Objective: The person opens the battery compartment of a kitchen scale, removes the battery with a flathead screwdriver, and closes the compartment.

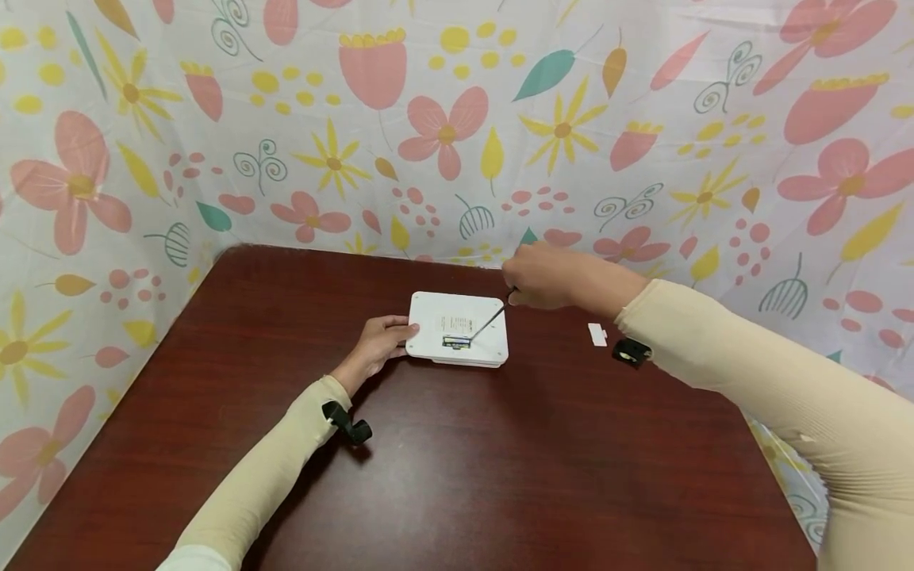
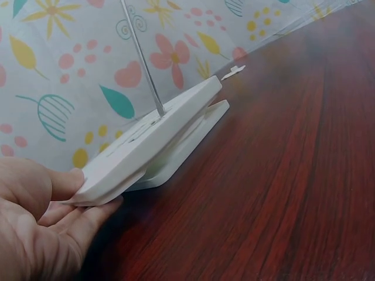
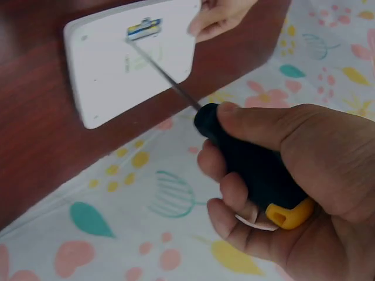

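Observation:
A white flat rectangular device [image 1: 457,311] lies with its labelled back facing up, tilted over the table. Its open battery compartment [image 3: 144,28] shows batteries inside. My left hand [image 1: 380,341] grips the device's left edge, thumb on top and fingers underneath in the left wrist view. In my right hand [image 3: 293,175] is a screwdriver [image 3: 246,164] with a dark handle and yellow end, fingers wrapped around the handle. The screwdriver's metal shaft slants down, its tip right at the edge of the battery compartment.
A small white battery cover [image 1: 597,335] lies on the dark red-brown wooden table [image 1: 457,452], right of the device. Behind the table hangs a flower-patterned cloth [image 1: 443,206]. Dark straps [image 1: 347,423] sit on both sleeved forearms.

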Demonstrator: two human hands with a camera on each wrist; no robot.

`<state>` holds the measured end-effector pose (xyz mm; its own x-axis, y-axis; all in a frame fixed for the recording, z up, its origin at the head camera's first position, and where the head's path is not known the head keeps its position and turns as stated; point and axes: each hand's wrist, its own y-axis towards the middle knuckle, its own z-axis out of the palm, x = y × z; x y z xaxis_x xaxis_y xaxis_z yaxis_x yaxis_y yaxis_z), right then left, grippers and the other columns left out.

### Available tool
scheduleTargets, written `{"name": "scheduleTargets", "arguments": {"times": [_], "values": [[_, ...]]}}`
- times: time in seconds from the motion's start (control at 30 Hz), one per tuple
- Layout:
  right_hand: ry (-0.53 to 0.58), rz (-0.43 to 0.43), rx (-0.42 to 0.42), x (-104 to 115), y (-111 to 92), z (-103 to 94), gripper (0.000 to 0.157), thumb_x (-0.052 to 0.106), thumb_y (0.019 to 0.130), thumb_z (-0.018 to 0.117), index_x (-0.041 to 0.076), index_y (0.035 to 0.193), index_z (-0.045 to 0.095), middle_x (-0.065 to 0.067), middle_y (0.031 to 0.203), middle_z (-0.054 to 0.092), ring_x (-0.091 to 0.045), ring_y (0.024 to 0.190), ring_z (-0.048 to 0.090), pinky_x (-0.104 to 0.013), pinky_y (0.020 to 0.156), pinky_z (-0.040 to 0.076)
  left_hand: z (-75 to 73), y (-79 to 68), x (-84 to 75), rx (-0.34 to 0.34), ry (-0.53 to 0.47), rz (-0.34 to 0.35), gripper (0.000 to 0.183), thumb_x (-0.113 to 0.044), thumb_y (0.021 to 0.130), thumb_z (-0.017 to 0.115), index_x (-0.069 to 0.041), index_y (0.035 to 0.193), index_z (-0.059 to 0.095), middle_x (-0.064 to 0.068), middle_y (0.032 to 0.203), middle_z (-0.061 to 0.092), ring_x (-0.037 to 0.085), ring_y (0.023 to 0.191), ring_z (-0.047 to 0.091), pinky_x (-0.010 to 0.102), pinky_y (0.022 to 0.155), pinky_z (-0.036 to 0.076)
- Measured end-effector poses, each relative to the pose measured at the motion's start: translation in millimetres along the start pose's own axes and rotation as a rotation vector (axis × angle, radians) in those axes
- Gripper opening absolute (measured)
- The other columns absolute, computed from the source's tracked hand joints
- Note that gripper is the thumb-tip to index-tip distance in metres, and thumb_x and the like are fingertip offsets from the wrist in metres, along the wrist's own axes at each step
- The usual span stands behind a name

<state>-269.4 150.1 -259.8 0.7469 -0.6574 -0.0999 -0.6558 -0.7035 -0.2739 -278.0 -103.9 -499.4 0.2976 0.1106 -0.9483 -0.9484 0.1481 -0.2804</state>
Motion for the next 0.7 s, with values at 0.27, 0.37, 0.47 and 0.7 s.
{"name": "scheduleTargets", "arguments": {"times": [0.27, 0.37, 0.47, 0.7], "values": [[-0.144, -0.008, 0.042, 24.0, 15.7, -14.2, 0.017, 0.012, 0.092, 0.075, 0.006, 0.081, 0.063, -0.002, 0.066, 0.053, -0.019, 0.059, 0.05, -0.032, 0.057, 0.047, -1.2, 1.5, -1.1, -0.015, 0.012, -0.026, 0.043, -0.009, 0.099, 0.068, 0.008, 0.137, 0.057, 0.021, 0.118, 0.066, 0.017, 0.087, 0.07, 0.028, 0.075, 0.062], [-0.122, 0.003, 0.057, 23.3, 16.6, -13.7, 0.016, 0.012, 0.092, 0.074, 0.005, 0.084, 0.063, 0.0, 0.066, 0.049, -0.018, 0.058, 0.047, -0.03, 0.057, 0.044, -0.4, 2.8, -1.0, -0.021, 0.012, -0.026, 0.042, -0.009, 0.1, 0.068, 0.008, 0.137, 0.057, 0.019, 0.115, 0.067, 0.016, 0.085, 0.07, 0.028, 0.073, 0.062], [-0.078, 0.032, 0.078, 16.2, 13.2, -10.8, 0.017, 0.013, 0.093, 0.074, 0.005, 0.084, 0.062, 0.001, 0.064, 0.047, -0.016, 0.057, 0.043, -0.028, 0.056, 0.04, 0.6, 3.1, -0.8, -0.019, 0.006, -0.027, 0.043, -0.008, 0.099, 0.068, 0.009, 0.137, 0.056, 0.017, 0.113, 0.067, 0.015, 0.084, 0.07, 0.027, 0.072, 0.061], [-0.004, 0.062, 0.097, 4.5, 2.8, -4.9, 0.018, 0.013, 0.093, 0.075, 0.005, 0.081, 0.064, -0.001, 0.067, 0.059, -0.015, 0.059, 0.051, -0.029, 0.059, 0.044, 0.5, 2.8, -1.5, -0.017, 0.013, -0.021, 0.043, -0.008, 0.099, 0.069, 0.01, 0.136, 0.057, 0.018, 0.112, 0.069, 0.014, 0.083, 0.07, 0.027, 0.072, 0.061]]}}
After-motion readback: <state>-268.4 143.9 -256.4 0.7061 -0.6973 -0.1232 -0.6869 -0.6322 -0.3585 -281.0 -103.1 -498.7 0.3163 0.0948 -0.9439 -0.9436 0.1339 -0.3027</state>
